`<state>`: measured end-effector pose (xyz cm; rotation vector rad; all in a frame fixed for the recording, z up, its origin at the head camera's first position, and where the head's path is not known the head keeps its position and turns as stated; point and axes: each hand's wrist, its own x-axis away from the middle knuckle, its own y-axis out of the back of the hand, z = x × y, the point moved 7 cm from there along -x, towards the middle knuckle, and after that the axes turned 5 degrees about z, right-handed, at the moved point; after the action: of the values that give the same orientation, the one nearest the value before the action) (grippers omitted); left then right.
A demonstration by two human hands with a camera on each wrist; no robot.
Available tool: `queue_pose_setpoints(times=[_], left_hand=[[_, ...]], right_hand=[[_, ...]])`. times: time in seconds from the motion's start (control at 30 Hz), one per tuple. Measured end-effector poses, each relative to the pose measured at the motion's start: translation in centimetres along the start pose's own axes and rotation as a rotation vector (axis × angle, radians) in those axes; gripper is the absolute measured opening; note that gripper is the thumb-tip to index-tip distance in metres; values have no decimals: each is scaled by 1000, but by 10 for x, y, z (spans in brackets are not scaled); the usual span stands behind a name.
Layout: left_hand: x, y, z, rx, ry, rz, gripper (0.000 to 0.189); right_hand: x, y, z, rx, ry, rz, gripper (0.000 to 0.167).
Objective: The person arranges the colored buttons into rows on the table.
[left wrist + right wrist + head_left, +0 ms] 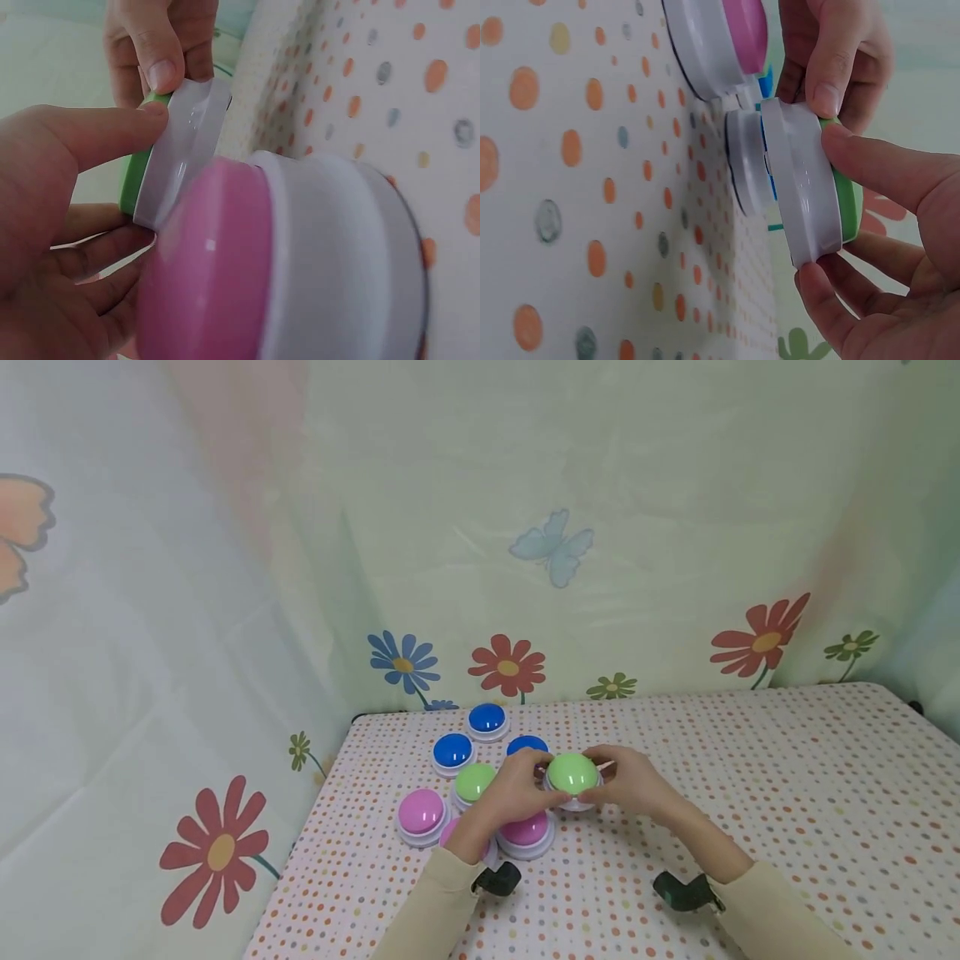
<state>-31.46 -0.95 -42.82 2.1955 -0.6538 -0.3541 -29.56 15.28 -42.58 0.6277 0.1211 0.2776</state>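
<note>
Both hands hold a green dome push button [572, 773] with a white base, raised off the table. My left hand [516, 787] grips its left side, thumb in front and fingers behind. On the opposite side my right hand [636, 782] grips it the same way. In the right wrist view, the white base [802, 180] hangs apart from the tabletop. Another green button [474, 781] sits left of my left hand. Below that hand lies a pink button [525, 831], large in the left wrist view; a second pink button [453, 833] is partly hidden by the left forearm.
Further left stands a third pink button [421, 810]. Blue buttons [452, 749] [487, 717] stand toward the back, and another blue button [527, 743] is partly behind my left hand. A dotted cloth covers the table [787, 793]. A flowered curtain [645, 568] hangs behind.
</note>
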Motion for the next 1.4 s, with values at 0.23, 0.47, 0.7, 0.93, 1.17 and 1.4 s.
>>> queue_pose_setpoints(times=[0.23,0.47,0.7,0.93,1.17,1.4], left_hand=[[-1,13,-19,22,-39,-30,58],[-8,22,-24,16,-58,-2,56],[-24,20,-23,34,-77,67,52],[-41,22,-18,73,-78,68,51],[-56,25,-12,61,-70,69,54],[-72,31,-3,67,-35,57,54]], right_hand=[[9,20,19,3,76,-37,63],[7,24,21,-26,68,-34,65],[2,28,15,-19,24,-21,66],[-11,38,15,34,7,-31,69],[-26,44,10,51,2,-37,68],[-46,46,6,41,-30,-26,71]])
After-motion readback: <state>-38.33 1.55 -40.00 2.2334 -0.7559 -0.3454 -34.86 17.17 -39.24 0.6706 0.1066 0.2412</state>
